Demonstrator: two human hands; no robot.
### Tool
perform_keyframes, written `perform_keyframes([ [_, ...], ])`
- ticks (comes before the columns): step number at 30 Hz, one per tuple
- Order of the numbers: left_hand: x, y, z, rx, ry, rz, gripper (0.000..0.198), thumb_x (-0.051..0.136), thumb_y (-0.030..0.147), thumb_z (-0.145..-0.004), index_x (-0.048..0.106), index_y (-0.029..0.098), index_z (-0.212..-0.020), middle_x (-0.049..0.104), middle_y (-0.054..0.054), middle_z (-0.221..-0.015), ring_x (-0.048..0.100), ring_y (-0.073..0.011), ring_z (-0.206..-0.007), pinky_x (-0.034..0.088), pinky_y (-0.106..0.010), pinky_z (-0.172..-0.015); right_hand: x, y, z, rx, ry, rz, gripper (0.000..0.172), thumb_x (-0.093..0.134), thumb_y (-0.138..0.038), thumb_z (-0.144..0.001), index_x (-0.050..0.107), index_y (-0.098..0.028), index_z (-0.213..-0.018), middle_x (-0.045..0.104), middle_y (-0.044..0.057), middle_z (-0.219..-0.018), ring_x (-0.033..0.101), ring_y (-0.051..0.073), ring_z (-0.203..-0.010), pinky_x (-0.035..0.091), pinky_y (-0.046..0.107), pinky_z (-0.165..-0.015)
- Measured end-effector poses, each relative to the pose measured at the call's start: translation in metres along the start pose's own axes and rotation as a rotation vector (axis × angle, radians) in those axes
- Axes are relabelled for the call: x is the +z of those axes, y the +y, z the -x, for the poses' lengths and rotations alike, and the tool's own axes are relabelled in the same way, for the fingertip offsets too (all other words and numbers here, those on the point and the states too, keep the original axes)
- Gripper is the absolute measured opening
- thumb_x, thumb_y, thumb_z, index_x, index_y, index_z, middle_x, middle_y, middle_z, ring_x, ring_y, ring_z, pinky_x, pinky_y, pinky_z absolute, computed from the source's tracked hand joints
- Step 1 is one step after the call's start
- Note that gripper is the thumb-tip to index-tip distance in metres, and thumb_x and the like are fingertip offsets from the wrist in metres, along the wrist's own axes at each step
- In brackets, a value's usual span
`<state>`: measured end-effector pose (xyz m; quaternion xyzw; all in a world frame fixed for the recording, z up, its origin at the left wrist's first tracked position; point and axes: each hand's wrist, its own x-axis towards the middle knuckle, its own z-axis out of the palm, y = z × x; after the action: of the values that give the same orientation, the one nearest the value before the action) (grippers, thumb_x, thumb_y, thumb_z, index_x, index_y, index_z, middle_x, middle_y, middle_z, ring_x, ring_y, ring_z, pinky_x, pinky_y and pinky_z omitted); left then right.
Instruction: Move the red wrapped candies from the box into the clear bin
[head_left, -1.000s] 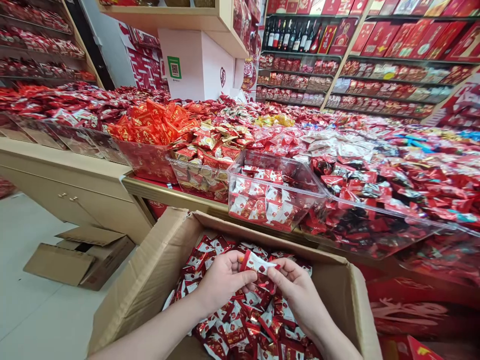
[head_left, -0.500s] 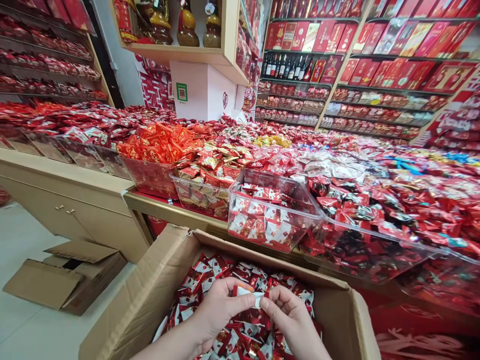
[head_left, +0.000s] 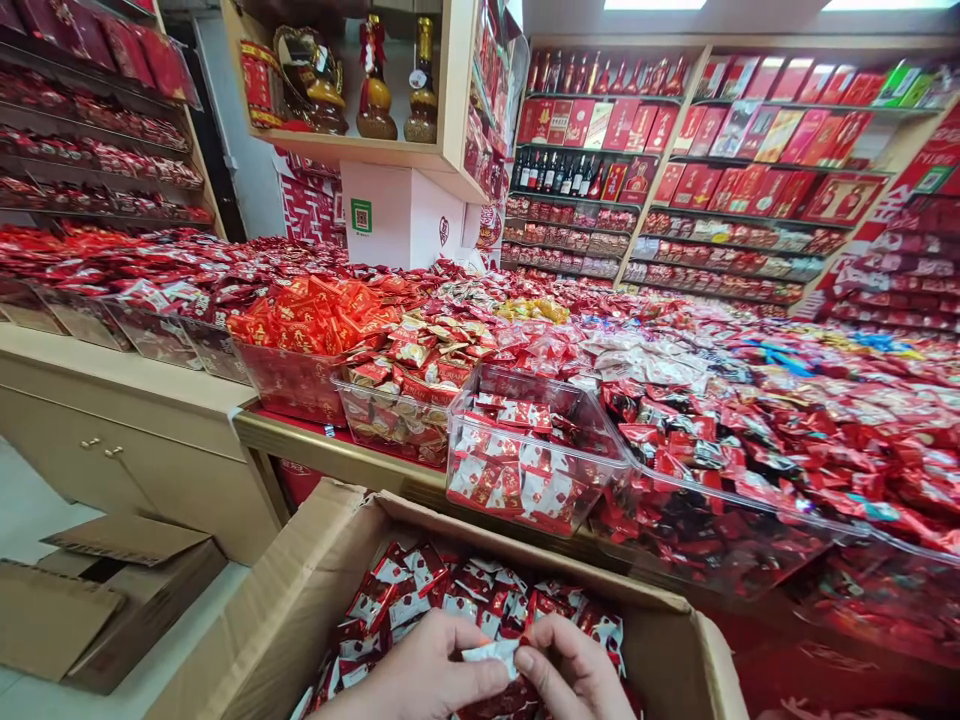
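My left hand [head_left: 442, 668] and my right hand [head_left: 571, 668] meet over an open cardboard box [head_left: 300, 590]. Between their thumbs and fingers they pinch one small red-and-white candy packet [head_left: 491, 652], its white part facing up. Under them the box holds a heap of similar red-and-white packets [head_left: 409, 575]. Just beyond the box stands a clear plastic bin [head_left: 611, 465], partly filled with neat rows of red-and-white packets [head_left: 517, 480].
A bin of orange-red packets [head_left: 311, 320] and one of red-and-gold packets [head_left: 420, 375] stand to the left. Heaped bins of dark red candy [head_left: 720, 450] extend right. An open cardboard box [head_left: 142, 590] lies on the floor. Shelves [head_left: 622, 145] line the back wall.
The view has tilted up slightly, so the hands and box sit lower in the picture. Both hands still pinch the packet, its white part a little more turned up.
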<state>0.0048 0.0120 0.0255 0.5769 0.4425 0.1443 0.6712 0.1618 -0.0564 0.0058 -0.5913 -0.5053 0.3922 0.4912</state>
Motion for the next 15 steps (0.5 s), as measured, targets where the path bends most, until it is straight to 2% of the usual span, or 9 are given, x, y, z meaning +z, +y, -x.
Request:
perform_keyframes([
  [2, 0.002, -0.003, -0.003, 0.016, 0.033, 0.013, 0.04, 0.066, 0.047, -0.054, 0.062, 0.014, -0.075, 0.057, 0.001, -0.064, 0.048, -0.015, -0.065, 0.033, -0.024, -0.061, 0.002, 0.0, -0.002, 0.04, 0.013, -0.116, 0.031, 0.054, -0.046, -0.07, 0.049, -0.016, -0.065, 0.04, -0.003, -0.056, 0.035, 0.009, -0.052, 0.032, 0.018, -0.048],
  [7, 0.01, -0.01, -0.01, 0.081, -0.155, 0.293, 0.034, 0.065, 0.044, -0.059, 0.066, 0.011, -0.07, 0.059, -0.002, -0.062, 0.046, -0.0123, -0.059, 0.033, -0.024, -0.058, 0.005, -0.005, -0.006, 0.211, -0.085, -0.355, 0.035, 0.064, -0.047, -0.059, 0.048, -0.018, -0.071, 0.048, -0.002, -0.061, 0.042, 0.009, -0.05, 0.038, 0.02, -0.046],
  [12, 0.014, -0.007, -0.005, 0.04, -0.164, 0.542, 0.027, 0.071, 0.034, -0.055, 0.066, 0.01, -0.066, 0.058, -0.003, -0.06, 0.047, -0.0099, -0.056, 0.035, -0.023, -0.058, 0.004, -0.007, -0.008, 0.209, -0.01, -0.327, 0.034, 0.069, -0.045, -0.055, 0.053, -0.016, -0.063, 0.053, -0.002, -0.055, 0.047, 0.009, -0.048, 0.039, 0.021, -0.047],
  [15, 0.011, 0.003, 0.0, 0.031, -0.206, 0.586, 0.029, 0.066, 0.039, -0.062, 0.064, 0.011, -0.07, 0.057, -0.002, -0.061, 0.047, -0.0086, -0.054, 0.033, -0.021, -0.053, -0.003, -0.024, -0.004, 0.135, -0.006, -0.199, 0.028, 0.065, -0.043, -0.06, 0.056, -0.017, -0.067, 0.059, 0.001, -0.061, 0.052, 0.013, -0.054, 0.042, 0.023, -0.051],
])
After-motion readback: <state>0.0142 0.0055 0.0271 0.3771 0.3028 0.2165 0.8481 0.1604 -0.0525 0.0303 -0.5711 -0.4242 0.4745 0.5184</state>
